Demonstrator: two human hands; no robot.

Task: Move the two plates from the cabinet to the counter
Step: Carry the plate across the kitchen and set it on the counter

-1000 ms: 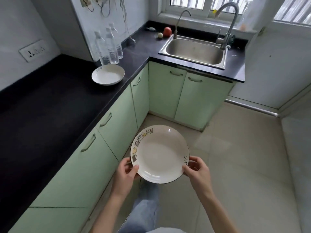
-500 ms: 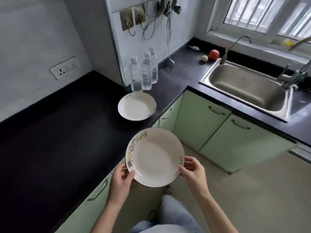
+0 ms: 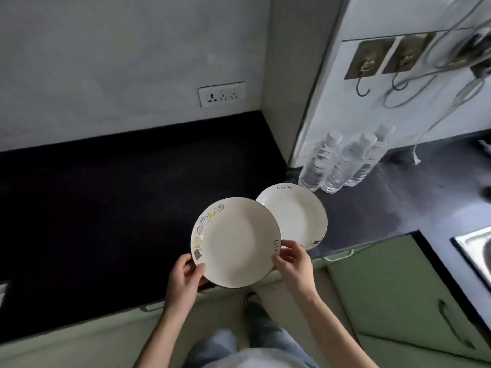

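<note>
A white plate with coloured drawings on its rim point(image 3: 235, 241) hangs above the front edge of the black counter point(image 3: 106, 208). My left hand point(image 3: 186, 277) grips its lower left rim, and my right hand point(image 3: 292, 260) pinches its right rim. A second white plate point(image 3: 297, 213) lies flat on the counter just behind and to the right, partly covered by the held plate.
Three clear water bottles point(image 3: 342, 163) stand behind the resting plate, by a white wall panel with hooks and hanging cables point(image 3: 398, 83). A socket point(image 3: 221, 94) is on the back wall. Green cabinet doors point(image 3: 398, 301) run below; a steel sink point(image 3: 475, 251) sits at right.
I have turned left toward the counter and carried the plate forward. It now hovers over the counter edge and overlaps the plate lying there. Both hands keep their hold.
</note>
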